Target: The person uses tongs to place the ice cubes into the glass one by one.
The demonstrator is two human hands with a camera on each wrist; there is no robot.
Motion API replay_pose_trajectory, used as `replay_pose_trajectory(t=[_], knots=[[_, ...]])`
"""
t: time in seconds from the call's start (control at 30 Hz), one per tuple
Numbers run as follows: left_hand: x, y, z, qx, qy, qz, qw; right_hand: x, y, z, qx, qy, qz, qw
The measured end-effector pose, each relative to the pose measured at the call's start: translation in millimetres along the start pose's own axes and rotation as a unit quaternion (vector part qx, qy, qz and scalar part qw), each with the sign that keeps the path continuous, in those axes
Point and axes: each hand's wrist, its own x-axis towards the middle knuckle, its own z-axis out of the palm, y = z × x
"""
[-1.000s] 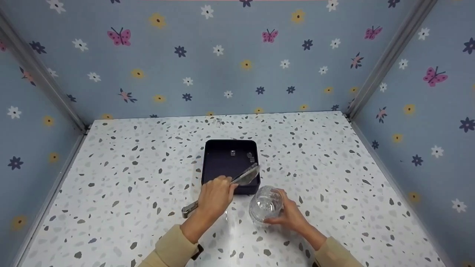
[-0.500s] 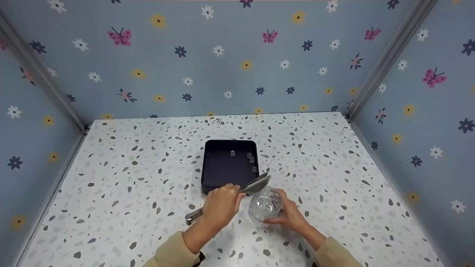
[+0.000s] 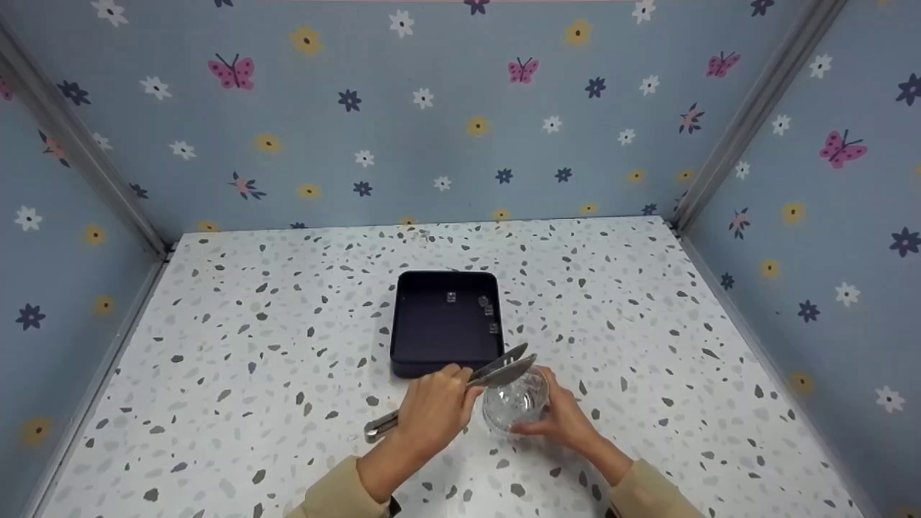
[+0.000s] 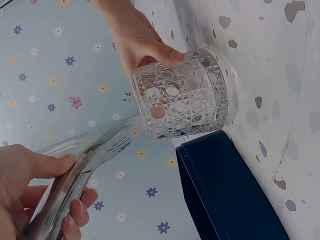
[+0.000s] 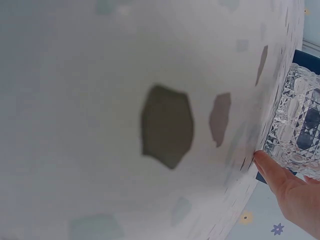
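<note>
My left hand grips metal tongs, fingers curled round the arms. Their tips are slightly apart over the near edge of a clear patterned glass; whether anything lies between them I cannot tell. The glass stands upright on the table, and my right hand holds it from the right with thumb and fingers round its side. Small clear cubes lie in the dark square tray, most along its right side.
The speckled white table reaches back to a blue patterned wall, with side walls at left and right. Behind and left of the glass stands the tray, its near right corner close to the tongs.
My left hand and the tongs have moved right and nearer, from over the tray to the glass. A cube near the tray's right wall came into sight. My right hand and the glass stay put.
</note>
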Motion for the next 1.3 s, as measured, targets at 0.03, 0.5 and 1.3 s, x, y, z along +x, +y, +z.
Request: replay_pose_trajectory(t=[0.03, 0.5, 1.3], knots=[[-0.2, 0.3, 0.2, -0.002, -0.001, -0.001, 1.0, -0.2, -1.6, -0.3, -0.003, 0.001, -0.002, 1.0], [-0.4, -3.6, 3.4, 0.002, 0.002, -0.025, 0.9997, -2.0, -27.9, -5.4, 0.008, 0.003, -0.016, 0.9998], [13.9, -35.7, 13.4, 0.024, 0.023, -0.097, 0.9947, 0.0, -0.1, -0.6, -0.018, 0.004, 0.011, 0.9998]])
